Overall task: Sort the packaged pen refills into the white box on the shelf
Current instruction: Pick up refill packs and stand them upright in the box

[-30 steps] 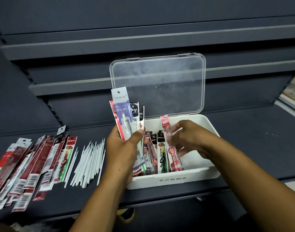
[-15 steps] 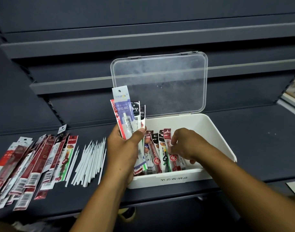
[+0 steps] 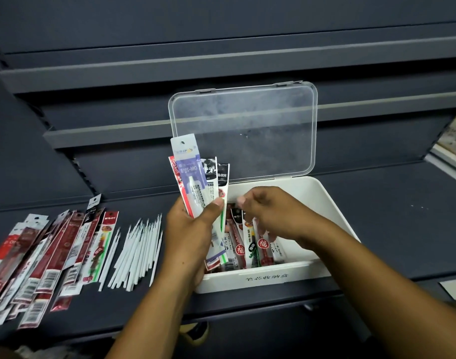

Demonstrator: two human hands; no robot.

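My left hand grips a fanned bunch of packaged refills, held upright at the left end of the white box. The box stands on the dark shelf with its clear lid raised. Several refill packs lie side by side in the box's left half. My right hand hovers over those packs, just right of the bunch. Its fingers are curled, and I see nothing between them.
More packaged refills are spread on the shelf at the left, with a row of bare white refills beside them. Stepped shelf ledges rise behind the box. Printed booklets lie at the far right.
My right hand has let go of the red pack, which now lies in the box. The hand has lifted up and left toward the bunch. My left hand has stayed put.
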